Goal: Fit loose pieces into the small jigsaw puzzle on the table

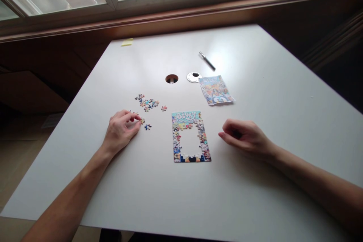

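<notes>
At the left fingers (135, 116) is a yellowish puzzle piece (143, 121).

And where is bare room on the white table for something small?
Bare: the near strip below the puzzle frame; also between yellow tape and loose pieces. Crowded: beside the left hand, among those pieces, and around the picture sheet, round cover and pen.
</notes>
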The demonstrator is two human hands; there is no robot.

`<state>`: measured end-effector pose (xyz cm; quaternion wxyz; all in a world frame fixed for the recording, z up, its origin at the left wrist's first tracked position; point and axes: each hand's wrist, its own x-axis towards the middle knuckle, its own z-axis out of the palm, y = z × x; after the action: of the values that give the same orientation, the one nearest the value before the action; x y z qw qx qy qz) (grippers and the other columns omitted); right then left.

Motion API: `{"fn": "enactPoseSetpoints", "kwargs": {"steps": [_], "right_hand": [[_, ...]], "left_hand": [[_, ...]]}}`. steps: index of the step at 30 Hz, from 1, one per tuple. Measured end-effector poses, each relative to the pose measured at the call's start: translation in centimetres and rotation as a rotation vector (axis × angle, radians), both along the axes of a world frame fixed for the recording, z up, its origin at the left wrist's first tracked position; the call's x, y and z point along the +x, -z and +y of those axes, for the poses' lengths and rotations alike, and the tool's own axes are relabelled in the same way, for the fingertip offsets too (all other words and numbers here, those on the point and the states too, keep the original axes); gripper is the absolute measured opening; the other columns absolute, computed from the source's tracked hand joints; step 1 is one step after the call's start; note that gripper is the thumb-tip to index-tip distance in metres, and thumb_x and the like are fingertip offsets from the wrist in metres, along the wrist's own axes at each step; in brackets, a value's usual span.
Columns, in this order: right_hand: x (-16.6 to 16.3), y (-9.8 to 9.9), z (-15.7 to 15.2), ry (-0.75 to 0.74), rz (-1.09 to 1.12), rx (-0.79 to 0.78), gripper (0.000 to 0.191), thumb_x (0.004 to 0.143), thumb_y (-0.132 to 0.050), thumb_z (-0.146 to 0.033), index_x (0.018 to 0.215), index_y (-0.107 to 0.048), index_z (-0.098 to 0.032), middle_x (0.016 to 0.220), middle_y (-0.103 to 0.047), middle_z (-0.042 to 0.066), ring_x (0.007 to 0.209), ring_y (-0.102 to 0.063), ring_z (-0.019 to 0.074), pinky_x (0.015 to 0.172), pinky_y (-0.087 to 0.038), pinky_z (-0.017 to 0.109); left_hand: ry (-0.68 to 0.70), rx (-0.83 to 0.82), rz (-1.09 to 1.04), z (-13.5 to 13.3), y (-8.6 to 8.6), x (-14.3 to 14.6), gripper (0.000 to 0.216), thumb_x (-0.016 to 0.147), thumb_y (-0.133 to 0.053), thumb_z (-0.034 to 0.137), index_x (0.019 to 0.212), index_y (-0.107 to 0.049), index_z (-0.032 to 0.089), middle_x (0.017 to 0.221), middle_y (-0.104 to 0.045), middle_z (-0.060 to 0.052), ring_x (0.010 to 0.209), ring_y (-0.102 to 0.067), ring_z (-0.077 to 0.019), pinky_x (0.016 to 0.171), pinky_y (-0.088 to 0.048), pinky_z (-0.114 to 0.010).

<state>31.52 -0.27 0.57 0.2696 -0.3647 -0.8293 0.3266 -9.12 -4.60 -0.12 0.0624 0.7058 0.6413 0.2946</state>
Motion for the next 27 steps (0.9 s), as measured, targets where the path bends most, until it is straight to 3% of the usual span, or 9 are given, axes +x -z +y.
{"fn": "enactPoseSetpoints", "kwargs": {"steps": [14,21,24,27], "right_hand": [[0.2,-0.2,-0.1,-0.037,-0.021,0.037,0.023,0.092,-0.058,-0.025,0.072,-0.047,-0.021,0.058,-0.036,-0.006,0.051,-0.03,0.0097,0.047,-0.03,0.022],[1.0,1.0,0.2,-0.069,-0.054,0.085,0.022,0.093,-0.059,-0.025,0.075,-0.047,-0.022,0.059,-0.035,-0.006,0.049,-0.031,0.0097,0.044,-0.032,0.021],[1.0,0.9,0.2,-0.084,-0.052,0.105,0.022,0.093,-0.058,-0.024,0.075,-0.047,-0.023,0.059,-0.035,-0.005,0.048,-0.031,0.0097,0.042,-0.032,0.021],[0.8,0.6,0.2,-0.087,-0.056,0.115,0.021,0.094,-0.057,-0.024,0.076,-0.047,-0.023,0.059,-0.035,-0.005,0.047,-0.032,0.0095,0.041,-0.032,0.021]], "left_hand": [[0.036,-0.015,0.061,-0.4,-0.7,0.2,0.013,0.086,-0.064,0.028,0.093,-0.072,0.022,0.096,-0.066,-0.003,0.09,-0.063,-0.0179,0.093,-0.046,-0.034],[-0.022,0.029,-0.117,-0.4,-1.5,-0.3,0.016,0.089,-0.06,0.023,0.1,-0.071,0.02,0.091,-0.064,-0.003,0.081,-0.058,-0.0156,0.08,-0.05,-0.03],[-0.086,0.061,-0.091,-0.3,-1.9,-0.8,0.012,0.088,-0.06,0.02,0.092,-0.07,0.019,0.088,-0.064,-0.003,0.079,-0.056,-0.0155,0.078,-0.048,-0.03],[-0.059,0.032,-0.038,-0.3,-1.8,-1.0,0.011,0.087,-0.061,0.021,0.092,-0.071,0.02,0.092,-0.065,-0.003,0.086,-0.059,-0.0173,0.083,-0.048,-0.032]]}}
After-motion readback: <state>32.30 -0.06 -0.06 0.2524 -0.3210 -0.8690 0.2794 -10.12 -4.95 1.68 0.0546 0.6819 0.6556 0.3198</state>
